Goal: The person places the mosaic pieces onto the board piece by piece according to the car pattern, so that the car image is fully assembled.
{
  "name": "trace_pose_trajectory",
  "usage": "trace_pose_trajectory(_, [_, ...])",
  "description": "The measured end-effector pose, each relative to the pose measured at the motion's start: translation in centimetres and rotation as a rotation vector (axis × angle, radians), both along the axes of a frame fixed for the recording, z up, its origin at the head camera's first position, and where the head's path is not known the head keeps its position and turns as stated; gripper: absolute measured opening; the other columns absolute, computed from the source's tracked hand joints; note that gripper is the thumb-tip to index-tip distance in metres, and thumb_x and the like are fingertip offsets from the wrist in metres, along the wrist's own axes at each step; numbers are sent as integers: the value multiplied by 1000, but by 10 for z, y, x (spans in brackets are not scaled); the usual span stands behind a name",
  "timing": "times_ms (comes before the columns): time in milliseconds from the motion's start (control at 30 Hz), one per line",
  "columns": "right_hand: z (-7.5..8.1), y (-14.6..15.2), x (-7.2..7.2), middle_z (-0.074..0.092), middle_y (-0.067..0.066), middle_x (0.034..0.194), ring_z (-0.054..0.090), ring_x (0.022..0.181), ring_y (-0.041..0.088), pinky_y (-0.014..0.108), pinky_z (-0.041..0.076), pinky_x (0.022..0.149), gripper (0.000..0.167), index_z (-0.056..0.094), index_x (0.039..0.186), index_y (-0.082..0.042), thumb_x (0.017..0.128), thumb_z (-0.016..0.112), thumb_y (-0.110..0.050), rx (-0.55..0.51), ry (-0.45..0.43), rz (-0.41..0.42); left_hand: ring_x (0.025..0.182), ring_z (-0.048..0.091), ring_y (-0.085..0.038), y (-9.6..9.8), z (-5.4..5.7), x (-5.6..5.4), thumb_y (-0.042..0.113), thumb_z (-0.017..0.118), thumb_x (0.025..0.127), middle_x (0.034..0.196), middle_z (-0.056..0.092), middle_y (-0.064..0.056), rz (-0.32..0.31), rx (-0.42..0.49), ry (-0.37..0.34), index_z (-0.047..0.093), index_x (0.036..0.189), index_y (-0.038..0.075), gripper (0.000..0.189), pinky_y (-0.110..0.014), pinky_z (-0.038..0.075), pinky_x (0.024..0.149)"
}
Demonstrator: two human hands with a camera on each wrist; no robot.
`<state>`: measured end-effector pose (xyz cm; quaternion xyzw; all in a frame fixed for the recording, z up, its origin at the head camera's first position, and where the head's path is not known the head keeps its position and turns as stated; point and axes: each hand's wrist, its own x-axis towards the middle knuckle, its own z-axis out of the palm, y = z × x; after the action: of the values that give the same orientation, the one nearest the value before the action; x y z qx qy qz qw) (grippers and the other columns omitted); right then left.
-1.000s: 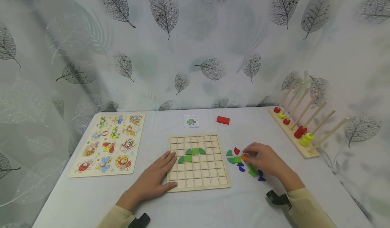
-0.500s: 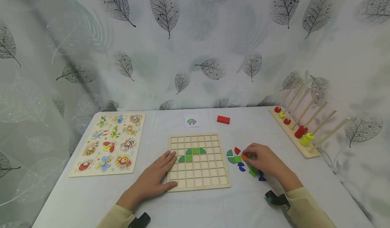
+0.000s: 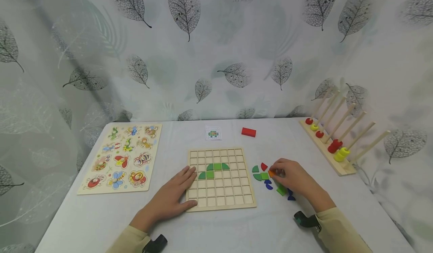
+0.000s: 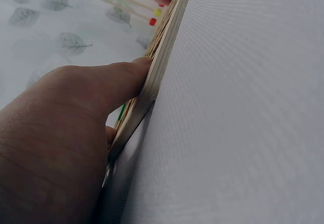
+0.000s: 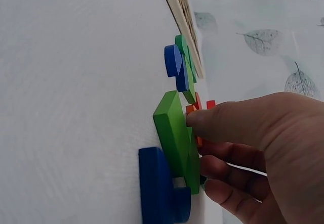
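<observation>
My left hand [image 3: 172,196] rests at the left side of a wooden grid board [image 3: 221,209], fingers extended along its edge and thumb over the near left corner. Green square and quarter-round pieces [image 3: 217,166] lie in the board's cells. To the right of the board, my right hand [image 3: 297,178] pinches an orange block [image 3: 271,173] between thumb and fingers, low over a group of loose pieces. Around it lie a red piece [image 3: 264,166], green pieces [image 5: 172,128] and blue half-rounds [image 5: 154,183]. In the right wrist view, the thumb covers part of the orange block.
Behind the board lie a small pattern card [image 3: 213,133] and a red block [image 3: 248,132]. An insect picture puzzle [image 3: 118,159] lies at the left. At the right stands a wooden peg rack [image 3: 326,147] with red and yellow beads. A leaf-patterned curtain hangs behind the table.
My right fingers have closed in slightly on the orange block, and the hand hides more of the green pieces beneath it. My left hand stays on the board's edge.
</observation>
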<state>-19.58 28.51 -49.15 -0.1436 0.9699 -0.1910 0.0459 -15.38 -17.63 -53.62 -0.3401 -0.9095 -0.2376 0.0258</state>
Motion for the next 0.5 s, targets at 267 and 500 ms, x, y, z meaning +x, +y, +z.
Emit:
trace_pose_trajectory(267, [-2,2,-1,71,-3,108,67,99,18,44,64,92,24,83,114,-14,92,90,-17,5,12,3,165,18,-27,0,0,-1,61,67,101,178,29,-6,1,2,9,39,168,5,92,-52,30,128])
trace_pose_trajectory(500, [-1,3,0,71,-4,107,65,97,17,44,64,90,23,83,113,-16,92,90,-21,-18,56,19,165,19,-28,0,0,0,61,67,101,177,29,-6,-1,6,1,39,168,4,92,-52,30,128])
